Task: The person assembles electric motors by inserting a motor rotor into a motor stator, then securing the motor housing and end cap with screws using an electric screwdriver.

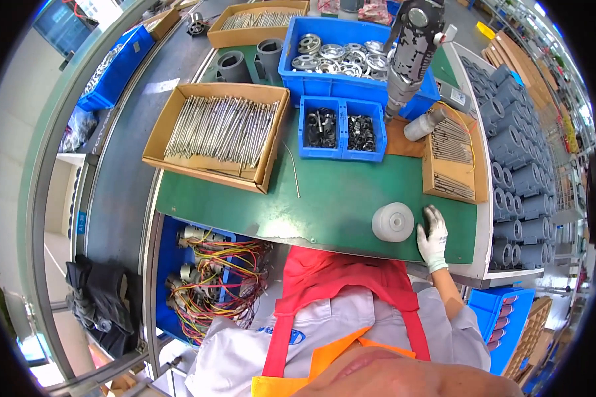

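one gloved right hand (pixel 432 237) lies flat and open beside the white round part (pixel 393 221); best cup it squarely, left hand unseen.

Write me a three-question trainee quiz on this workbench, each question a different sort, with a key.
1. True or false: the gloved right hand rests flat on the green mat beside the white round part.
2. Multiple choice: what fills the cardboard box at the mat's left end? A) long metal rods B) coloured wires C) grey cylinders
3. Fill in: the small blue bin with two compartments holds small ____ parts.

Key
1. True; whether the hand touches the part cannot be told.
2. A; the metal rods lie side by side in it.
3. Dark. The left hand is out of view.
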Demonstrator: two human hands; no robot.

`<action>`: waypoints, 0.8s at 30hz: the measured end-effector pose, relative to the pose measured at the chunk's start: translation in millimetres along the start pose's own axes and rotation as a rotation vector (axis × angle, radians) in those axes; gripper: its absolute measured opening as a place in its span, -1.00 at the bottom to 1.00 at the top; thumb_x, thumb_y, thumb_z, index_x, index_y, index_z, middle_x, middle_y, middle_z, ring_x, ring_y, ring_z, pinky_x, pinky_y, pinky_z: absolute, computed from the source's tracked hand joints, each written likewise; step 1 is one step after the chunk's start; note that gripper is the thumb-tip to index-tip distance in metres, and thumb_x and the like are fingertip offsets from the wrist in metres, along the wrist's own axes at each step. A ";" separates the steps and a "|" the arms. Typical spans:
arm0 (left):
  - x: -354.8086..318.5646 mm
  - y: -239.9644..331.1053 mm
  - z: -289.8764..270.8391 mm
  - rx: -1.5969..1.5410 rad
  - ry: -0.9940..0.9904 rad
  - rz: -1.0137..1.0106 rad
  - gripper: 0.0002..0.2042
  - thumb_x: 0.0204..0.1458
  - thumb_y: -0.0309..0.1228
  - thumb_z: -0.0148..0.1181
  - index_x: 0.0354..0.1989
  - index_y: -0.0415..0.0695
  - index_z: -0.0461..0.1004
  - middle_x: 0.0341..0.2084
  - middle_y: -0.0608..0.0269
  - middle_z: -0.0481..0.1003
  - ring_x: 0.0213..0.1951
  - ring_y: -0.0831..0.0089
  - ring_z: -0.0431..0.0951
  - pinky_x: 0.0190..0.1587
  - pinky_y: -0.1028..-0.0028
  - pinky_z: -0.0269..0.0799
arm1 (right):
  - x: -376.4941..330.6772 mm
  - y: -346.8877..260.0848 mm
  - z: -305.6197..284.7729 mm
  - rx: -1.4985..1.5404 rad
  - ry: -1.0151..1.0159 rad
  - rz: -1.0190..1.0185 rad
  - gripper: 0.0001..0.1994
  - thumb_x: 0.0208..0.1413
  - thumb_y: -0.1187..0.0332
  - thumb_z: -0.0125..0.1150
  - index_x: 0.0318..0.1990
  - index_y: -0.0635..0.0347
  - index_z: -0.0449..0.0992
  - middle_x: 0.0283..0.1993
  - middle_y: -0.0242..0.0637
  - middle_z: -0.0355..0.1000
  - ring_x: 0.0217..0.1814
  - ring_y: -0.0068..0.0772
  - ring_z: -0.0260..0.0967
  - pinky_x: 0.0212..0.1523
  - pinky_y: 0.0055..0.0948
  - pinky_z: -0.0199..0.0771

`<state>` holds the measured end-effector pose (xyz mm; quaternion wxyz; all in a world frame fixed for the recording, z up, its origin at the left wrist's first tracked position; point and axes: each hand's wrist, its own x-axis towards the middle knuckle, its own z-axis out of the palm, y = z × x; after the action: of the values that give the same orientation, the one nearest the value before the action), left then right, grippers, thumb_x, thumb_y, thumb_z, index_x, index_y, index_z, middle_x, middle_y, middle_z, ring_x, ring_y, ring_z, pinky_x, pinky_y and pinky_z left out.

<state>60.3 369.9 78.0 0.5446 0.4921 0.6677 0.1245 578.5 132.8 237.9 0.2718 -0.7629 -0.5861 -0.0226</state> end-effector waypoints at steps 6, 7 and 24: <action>18.7 6.9 8.3 -0.057 -0.054 0.095 -0.52 0.10 0.03 0.07 -0.29 -0.24 0.54 -0.44 0.10 0.55 -0.35 0.32 0.57 -0.30 0.29 0.45 | -9.5 28.8 -6.3 -0.129 -0.002 -0.017 -0.54 -0.01 0.42 0.20 0.13 0.16 0.39 0.22 -0.08 0.33 0.28 0.09 0.23 0.27 -0.03 0.23; 22.0 6.6 9.7 -0.062 -0.061 0.104 -0.52 0.10 0.03 0.07 -0.29 -0.24 0.54 -0.44 0.10 0.55 -0.35 0.33 0.57 -0.30 0.29 0.45 | -7.9 26.1 -6.0 -0.128 -0.017 0.003 -0.54 -0.01 0.43 0.20 0.12 0.16 0.39 0.21 -0.08 0.33 0.28 0.09 0.23 0.28 -0.03 0.23; -26.8 36.3 32.6 -0.136 -0.195 0.159 -0.58 0.14 -0.04 0.08 -0.32 -0.23 0.54 -0.49 0.17 0.54 -0.39 0.37 0.56 -0.35 0.33 0.44 | -10.0 19.2 -14.7 -0.129 -0.010 0.028 -0.55 -0.03 0.37 0.19 0.08 0.21 0.40 0.19 -0.01 0.34 0.27 0.17 0.23 0.26 0.00 0.23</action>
<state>104.8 354.2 107.5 0.6274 0.5150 0.5606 0.1639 596.9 114.3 239.5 0.2196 -0.7872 -0.5739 -0.0526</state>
